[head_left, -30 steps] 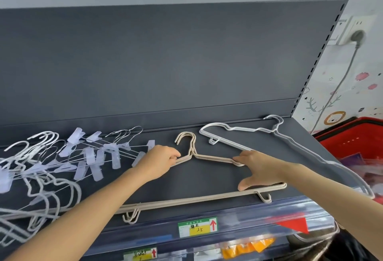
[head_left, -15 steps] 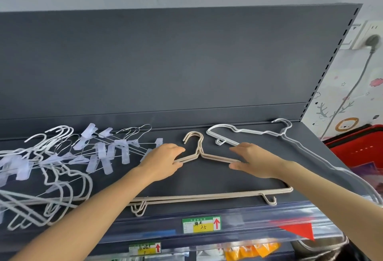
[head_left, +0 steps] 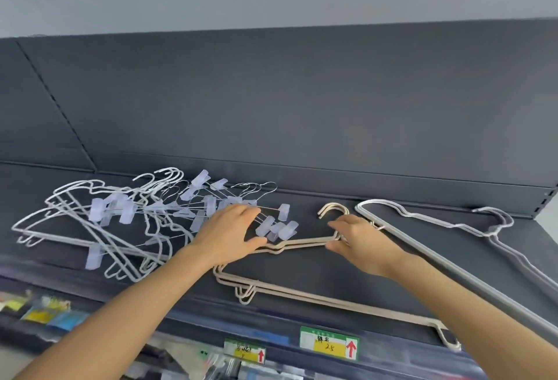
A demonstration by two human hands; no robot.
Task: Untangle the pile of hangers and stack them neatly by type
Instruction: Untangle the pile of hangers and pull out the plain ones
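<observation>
A stack of beige wire hangers [head_left: 317,298] lies on the dark grey shelf [head_left: 302,268], hooks pointing to the back. My right hand [head_left: 362,240] pinches their neck just below the hooks. My left hand [head_left: 229,234] reaches with spread fingers over the clear-clip hangers [head_left: 208,207], fingertips on their wires and the thumb near the beige shoulder. A tangled pile of white wire hangers [head_left: 99,228] lies at the left, mixed with the clip hangers. Two or three white hangers [head_left: 422,219] lie stacked at the right.
The shelf's upright back panel [head_left: 302,108] closes off the rear. Price tags [head_left: 329,346] sit along the front edge, with packaged goods [head_left: 45,313] on the shelf below. The right white hangers' long bar [head_left: 471,277] runs past my right forearm.
My left hand left the beige hangers' left shoulder and moved left onto the clip hangers. My right hand slid from the right shoulder to the neck by the hooks. The view swung left.
</observation>
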